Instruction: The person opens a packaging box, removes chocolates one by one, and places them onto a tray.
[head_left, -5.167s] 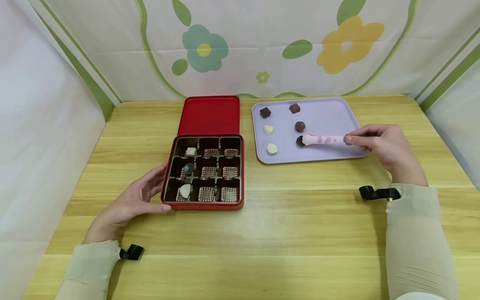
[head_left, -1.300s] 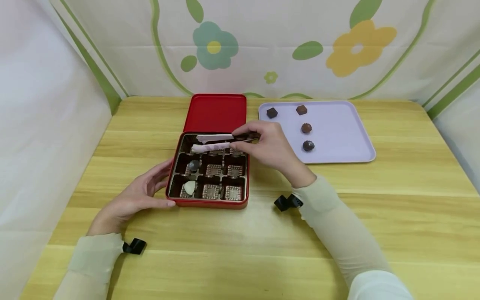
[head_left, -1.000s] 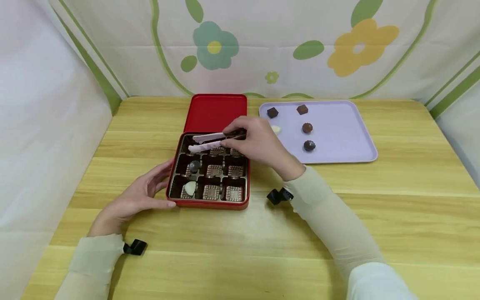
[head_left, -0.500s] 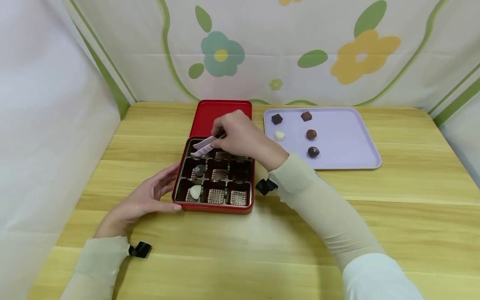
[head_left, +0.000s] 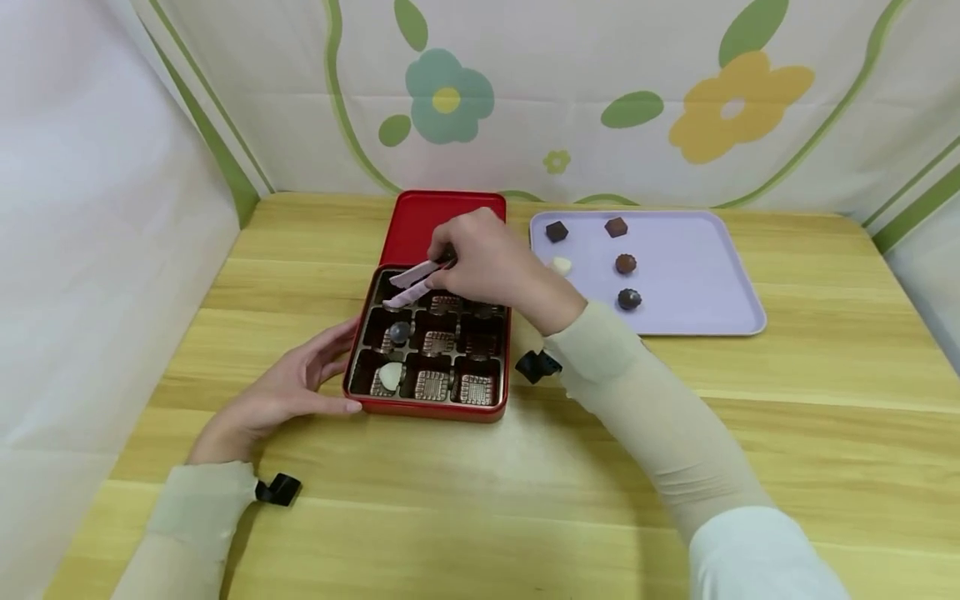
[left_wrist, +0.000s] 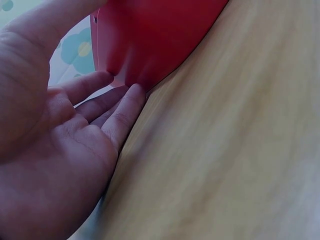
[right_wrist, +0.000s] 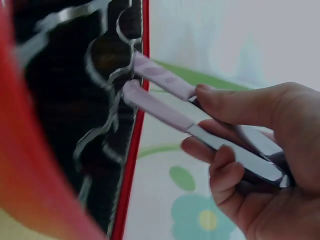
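Note:
In the head view, my left hand [head_left: 285, 387] rests against the left side of a red tin [head_left: 427, 408], thumb at its front corner. The left wrist view shows its straight fingers touching the red wall. My right hand [head_left: 487, 258] holds tongs with pale pink ends [head_left: 408, 293] over the back-left compartment of the dark insert, the two tips apart. The right wrist view shows the tongs [right_wrist: 160, 112] between thumb and curled fingers. A dark round chocolate [head_left: 399, 332] lies in the middle-left compartment, a white one [head_left: 390, 376] in the front-left. The back-left compartment's contents are hidden.
A lilac tray [head_left: 690, 275] stands right of the tin, bearing dark and brown chocolates [head_left: 626, 264] and a white one [head_left: 560, 266]. My right forearm hides its front-left corner. The tin's red lid [head_left: 420, 221] lies behind it. A patterned cloth [head_left: 570, 100] backs the table.
The tongs went with my right hand from the dark chocolate on the tray to the tin's back-left compartment, then shifted further left. The dark chocolate stayed on the tray. My left hand stayed at the tin.

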